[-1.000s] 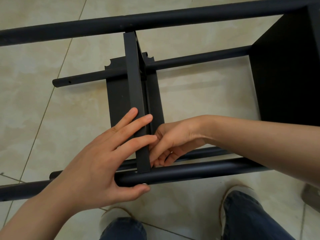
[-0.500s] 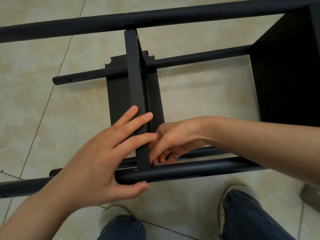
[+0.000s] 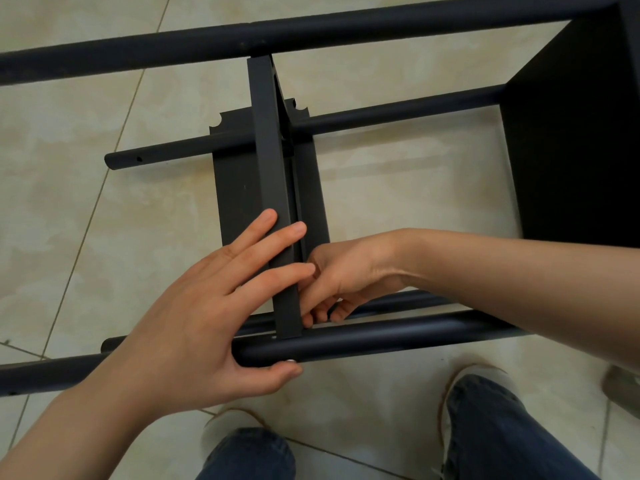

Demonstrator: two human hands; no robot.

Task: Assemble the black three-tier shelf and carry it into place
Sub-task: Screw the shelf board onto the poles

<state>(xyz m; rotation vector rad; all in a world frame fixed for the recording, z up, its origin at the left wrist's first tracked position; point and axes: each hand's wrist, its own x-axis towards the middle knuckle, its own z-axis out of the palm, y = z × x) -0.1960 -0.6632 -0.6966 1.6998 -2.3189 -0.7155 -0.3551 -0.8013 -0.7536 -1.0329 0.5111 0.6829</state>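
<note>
The black shelf frame lies on its side on the tiled floor. Its middle shelf panel (image 3: 270, 143) stands edge-up between the far pole (image 3: 311, 32) and the near pole (image 3: 398, 337). My left hand (image 3: 194, 327) presses straight fingers across the panel's top edge, and its thumb lies under the near pole. My right hand (image 3: 339, 275) reaches in from the right. Its fingers curl against the panel's lower corner where it meets the near pole. Whatever they hold is hidden behind the panel.
A solid black end panel (image 3: 571, 150) closes the frame at the right. Two lower poles (image 3: 398, 112) run near the floor. My shoes (image 3: 474, 375) and jeans stand just in front of the near pole. A grey object (image 3: 623, 386) shows at the right edge.
Hardly anything differs. Both hands stay at the panel's near corner, and the fingers of my right hand shift slightly there.
</note>
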